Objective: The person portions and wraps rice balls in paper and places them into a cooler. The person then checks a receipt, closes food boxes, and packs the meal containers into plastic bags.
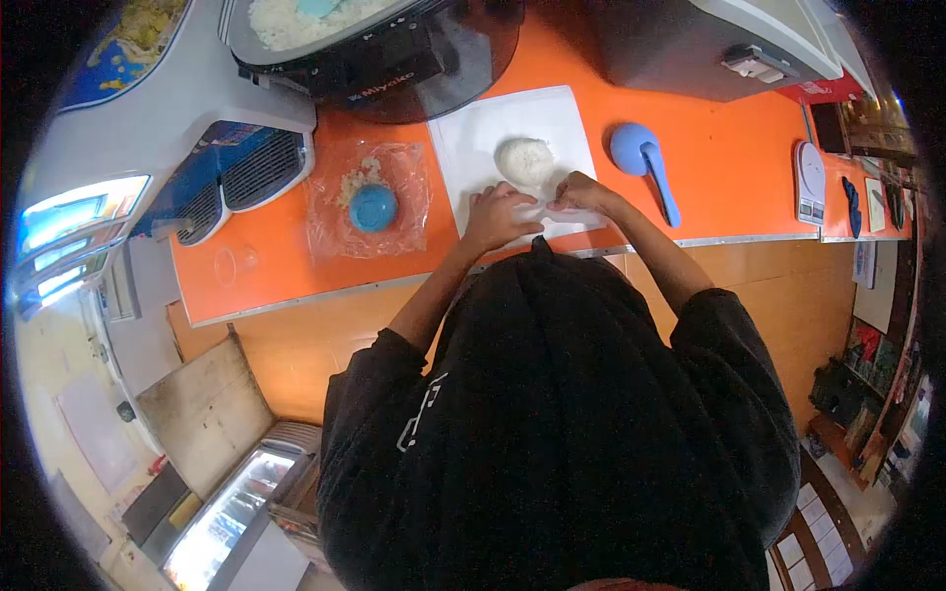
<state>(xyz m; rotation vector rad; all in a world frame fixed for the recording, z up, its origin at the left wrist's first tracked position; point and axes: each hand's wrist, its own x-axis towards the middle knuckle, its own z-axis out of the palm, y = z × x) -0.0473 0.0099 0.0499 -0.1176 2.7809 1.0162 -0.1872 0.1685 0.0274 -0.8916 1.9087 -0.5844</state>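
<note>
A rounded mound of white rice (524,161) lies on a white paper sheet (473,128) on the orange counter. Just below the mound, my left hand (501,215) rests over the sheet's near part, its fingers apart and curved. My right hand (583,194) is closed in a pinch at the sheet's near right, close to the left fingers. Some thin whitish material shows between the two hands; whether it is paper or plastic is unclear. A blue ladle-like scoop (632,150) lies right of the sheet.
Left of the sheet, a blue cup (373,208) stands on clear plastic (325,212) with some crumbs. A Miyako rice cooker (394,74) full of rice stands at the back. A kitchen scale (810,182) is at the right, near a large grey box (670,49).
</note>
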